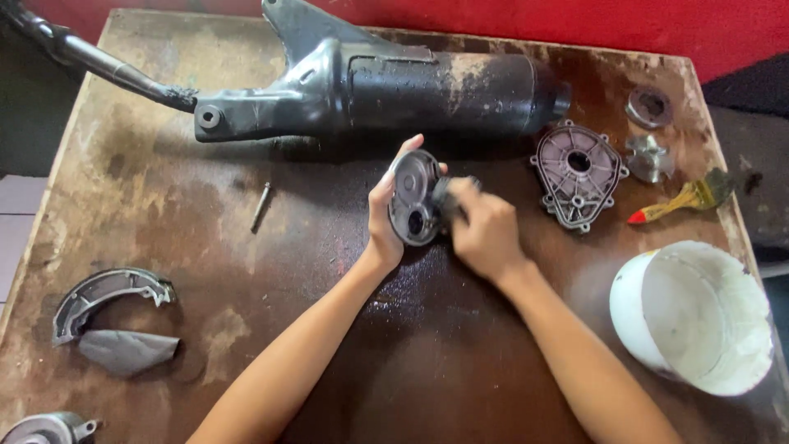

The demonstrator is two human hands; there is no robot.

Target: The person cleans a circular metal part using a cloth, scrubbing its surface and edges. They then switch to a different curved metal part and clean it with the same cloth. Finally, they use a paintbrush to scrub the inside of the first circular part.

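Over the stained brown wooden desk (205, 247), my left hand (385, 215) clamps a round grey metal cover plate (413, 197) upright while my right hand (485, 230), fingers closed on a small dark piece too blurred to identify, works its face. A second ribbed grey metal cover (578, 174) lies untouched beside the long black engine housing (378, 94).

No packages, labels, signs or screens anywhere in this shot, just bare metal parts and tools on a worn table.
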